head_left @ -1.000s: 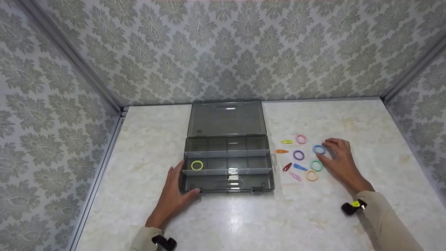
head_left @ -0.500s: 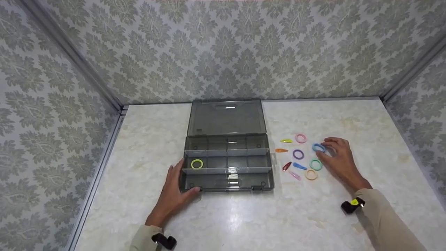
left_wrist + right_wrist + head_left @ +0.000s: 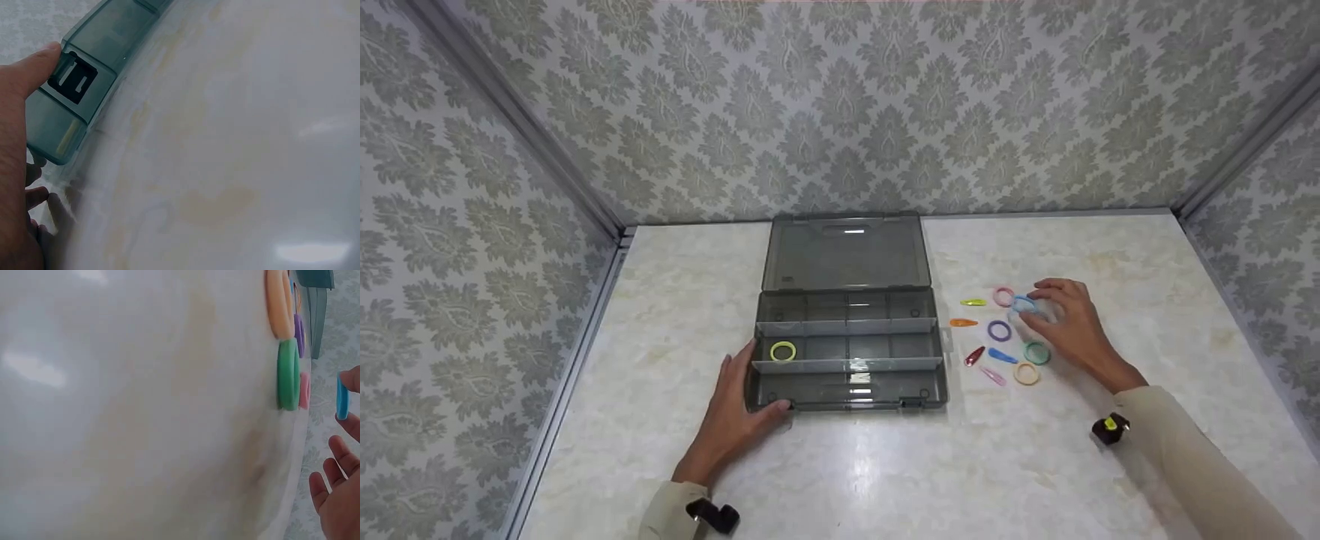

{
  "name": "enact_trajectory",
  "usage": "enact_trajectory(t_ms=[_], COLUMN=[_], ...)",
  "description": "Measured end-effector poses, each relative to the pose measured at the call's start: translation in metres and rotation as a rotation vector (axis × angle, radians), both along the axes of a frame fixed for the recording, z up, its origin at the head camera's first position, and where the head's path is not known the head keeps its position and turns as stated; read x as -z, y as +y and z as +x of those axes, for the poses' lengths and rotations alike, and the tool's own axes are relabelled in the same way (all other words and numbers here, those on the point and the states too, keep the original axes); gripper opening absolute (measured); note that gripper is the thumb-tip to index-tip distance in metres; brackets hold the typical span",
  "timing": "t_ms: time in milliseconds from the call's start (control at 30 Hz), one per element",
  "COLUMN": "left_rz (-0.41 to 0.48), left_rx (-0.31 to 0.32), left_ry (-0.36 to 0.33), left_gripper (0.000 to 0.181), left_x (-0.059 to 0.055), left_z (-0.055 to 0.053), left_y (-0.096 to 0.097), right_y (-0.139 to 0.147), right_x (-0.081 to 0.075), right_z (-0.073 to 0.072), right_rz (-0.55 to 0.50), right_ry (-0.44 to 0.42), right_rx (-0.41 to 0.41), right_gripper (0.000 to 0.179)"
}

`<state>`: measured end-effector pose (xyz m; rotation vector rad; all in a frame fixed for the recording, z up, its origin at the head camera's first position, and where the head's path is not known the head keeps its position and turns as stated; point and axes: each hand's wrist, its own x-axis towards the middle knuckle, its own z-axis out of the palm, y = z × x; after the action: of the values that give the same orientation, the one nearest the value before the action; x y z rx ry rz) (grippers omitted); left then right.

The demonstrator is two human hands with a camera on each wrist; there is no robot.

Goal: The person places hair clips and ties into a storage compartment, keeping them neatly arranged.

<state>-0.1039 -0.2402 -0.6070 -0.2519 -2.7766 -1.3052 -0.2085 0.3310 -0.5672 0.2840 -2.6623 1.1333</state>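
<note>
My right hand (image 3: 1065,319) pinches a light blue hair tie (image 3: 342,396) between thumb and a finger, lifted off the table; its other fingers are spread apart. In the head view my left hand (image 3: 735,411) rests at the front left corner of a grey see-through compartment box (image 3: 847,405), its thumb on the front wall and its fingers along the left side. A yellow hair tie (image 3: 783,351) lies in the middle row of the box, at the left. Near the right hand lie pink (image 3: 1003,297), purple (image 3: 999,331), green (image 3: 1036,352) and peach (image 3: 1026,373) hair ties.
Between the box and the rings lie several snap hair clips: yellow (image 3: 973,302), orange (image 3: 964,322), red (image 3: 974,355), blue (image 3: 1003,355) and pink (image 3: 993,376). The box's lid (image 3: 847,251) lies folded back toward the patterned wall (image 3: 840,112). Thin dividers split the box into rows.
The right hand has picked up the blue hair tie and moved it left and slightly away, up near the pink one. The left hand stays at the box corner.
</note>
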Motion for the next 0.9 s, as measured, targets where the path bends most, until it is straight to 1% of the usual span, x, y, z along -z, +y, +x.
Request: enact_trajectory(t_ms=[167,300,567,900], left_rz=[0.0,-0.002,-0.005,-0.005], left_rx=[-0.002,-0.011,-0.013,-0.009], left_ry=[-0.007,-0.023,-0.038,-0.034], left_gripper=[0.112,0.111,0.111,0.111], left_x=[0.0,0.001,-0.001,0.0], left_z=[0.0,0.0,0.0,0.001], left_y=[0.0,-0.001,-0.001,0.0], right_y=[-0.017,-0.031,-0.057,-0.083], right_x=[-0.009,-0.015,-0.023,-0.034], right_z=[-0.007,-0.012,-0.02,-0.027], right_rz=[0.013,0.004,0.031,0.078], right_ry=[0.009,0.03,0.043,0.117], right_rx=[-0.037,-0.09,-0.163,-0.294], right_gripper=[0.028,0.026,0.029,0.026])
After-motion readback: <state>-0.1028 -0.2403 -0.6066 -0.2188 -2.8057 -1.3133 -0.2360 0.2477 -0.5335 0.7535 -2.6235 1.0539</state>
